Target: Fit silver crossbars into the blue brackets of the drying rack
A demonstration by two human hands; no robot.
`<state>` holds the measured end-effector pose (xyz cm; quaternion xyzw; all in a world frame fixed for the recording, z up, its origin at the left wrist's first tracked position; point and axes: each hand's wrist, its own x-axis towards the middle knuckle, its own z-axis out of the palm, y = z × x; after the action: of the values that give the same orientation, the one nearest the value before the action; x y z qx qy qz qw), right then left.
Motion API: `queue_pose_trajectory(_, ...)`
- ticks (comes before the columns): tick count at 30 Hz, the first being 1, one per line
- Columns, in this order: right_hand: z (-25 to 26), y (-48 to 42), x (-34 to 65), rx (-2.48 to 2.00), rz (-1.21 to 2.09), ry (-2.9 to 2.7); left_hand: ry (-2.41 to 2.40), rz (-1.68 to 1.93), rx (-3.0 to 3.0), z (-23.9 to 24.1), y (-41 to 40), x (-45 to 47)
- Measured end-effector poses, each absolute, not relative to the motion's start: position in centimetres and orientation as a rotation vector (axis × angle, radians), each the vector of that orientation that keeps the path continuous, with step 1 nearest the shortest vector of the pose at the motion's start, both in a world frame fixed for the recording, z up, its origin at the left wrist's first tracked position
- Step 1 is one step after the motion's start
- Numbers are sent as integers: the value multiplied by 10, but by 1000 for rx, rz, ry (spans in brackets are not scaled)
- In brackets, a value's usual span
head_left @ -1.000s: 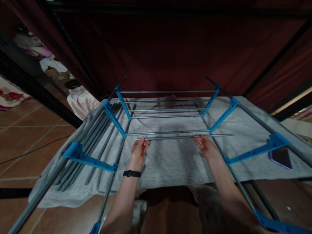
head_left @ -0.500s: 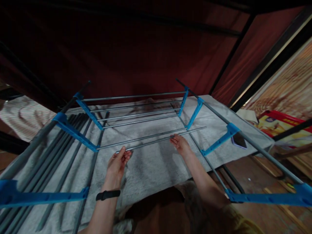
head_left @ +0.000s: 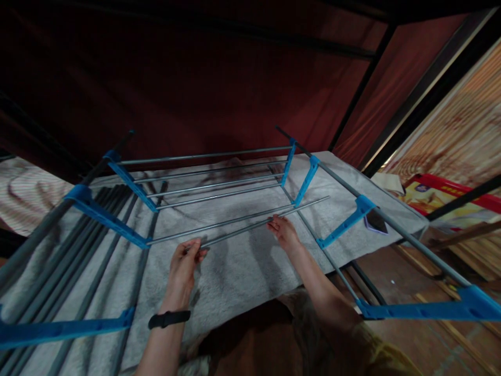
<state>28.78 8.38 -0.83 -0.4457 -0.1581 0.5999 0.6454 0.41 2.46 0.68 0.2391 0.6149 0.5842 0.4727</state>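
Note:
Both my hands hold one loose thin grey metal rod (head_left: 250, 224) above a grey towel (head_left: 235, 271). My left hand (head_left: 183, 261) pinches the rod's left end, fingers closed round it; a black band is on that wrist. My right hand (head_left: 282, 232) grips the rod further right, and its far end pokes past the blue bracket (head_left: 304, 180). The rod runs just in front of a fitted rod of the drying rack (head_left: 203, 175), whose blue plastic brackets join grey side tubes.
Several loose dark grey rods (head_left: 97, 240) lie on the towel at left. A phone (head_left: 376, 222) rests on the towel's right edge. Dark red curtains hang behind. A red box (head_left: 450, 198) and wooden floor are at right.
My view has swung to the right. The rod, level before, now slants with its left end lower and nearer me, and my left fingers have closed round that end.

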Motion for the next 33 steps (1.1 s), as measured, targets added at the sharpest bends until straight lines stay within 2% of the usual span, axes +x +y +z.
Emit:
queue_pose_trajectory(6,-3,83,291,-1028,1337,-329,1532,1357,814,4,26,-1)
queue_pose_trajectory(33,-5,76,282,-1056,1436,-393,1561,1341,754,10,24,11)
